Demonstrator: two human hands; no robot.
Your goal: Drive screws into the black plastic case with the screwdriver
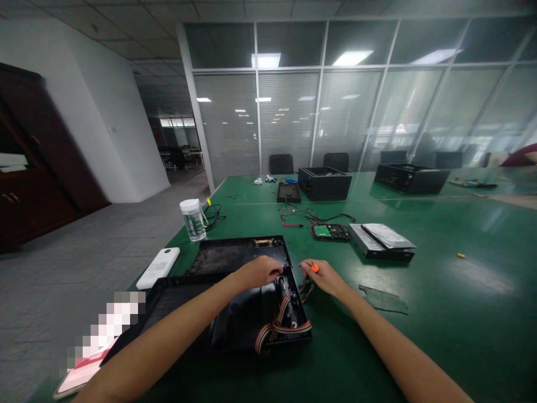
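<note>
My left hand (260, 271) is closed, fingers curled down at the upper right corner of a black plastic computer panel (235, 316); whatever its fingertips hold is hidden. Just right of that corner, my right hand (325, 277) pinches a small tool with an orange handle (314, 268); the rest of the tool is too small to make out. A striped ribbon of red, black and white wires (277, 327) loops over the panel's right end, beside a strip of metal parts. Behind it lies a second black panel (239, 252) with a brass-coloured piece near its far edge.
A water bottle (193, 220), a white phone-shaped object (158, 268) and a partly blurred object line the left edge. Rightward lie a hard drive (329, 232), a metal disc drive (380, 242) and a dark flat piece (384, 299). Black computer cases (325, 183) stand farther back.
</note>
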